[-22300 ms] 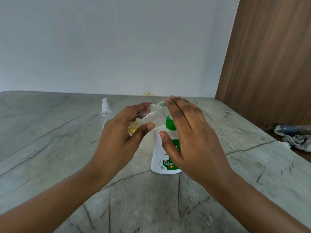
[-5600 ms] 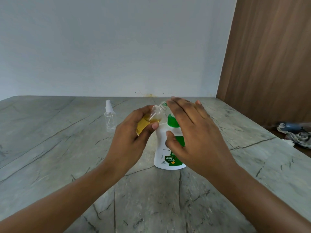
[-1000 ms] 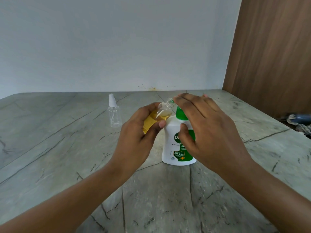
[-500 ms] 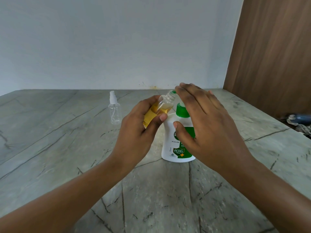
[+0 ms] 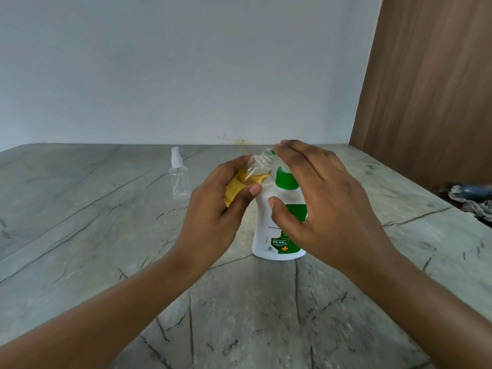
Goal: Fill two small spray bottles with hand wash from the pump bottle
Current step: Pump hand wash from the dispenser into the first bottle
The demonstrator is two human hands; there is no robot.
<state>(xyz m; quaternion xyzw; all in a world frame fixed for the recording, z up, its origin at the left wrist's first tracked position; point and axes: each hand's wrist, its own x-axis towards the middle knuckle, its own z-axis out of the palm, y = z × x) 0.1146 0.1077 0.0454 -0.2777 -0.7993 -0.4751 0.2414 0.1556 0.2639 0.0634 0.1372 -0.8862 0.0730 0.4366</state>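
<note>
One uncapped spray bottle [image 5: 259, 169] tilts, gripped in our left hand [image 5: 213, 217], beside the pump bottle [image 5: 266, 235] mid-countertop [image 5: 80, 235]. Our right hand [image 5: 327, 206] lies straight-fingered over its top; the capped spray bottle [image 5: 179, 182] stands toward the far edge.

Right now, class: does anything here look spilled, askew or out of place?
No spill shows. The uncapped small bottle leans in the left hand, neck towards the pump bottle, which looks deliberate. Only a yellowish smudge where the table meets the wall looks odd.
</note>
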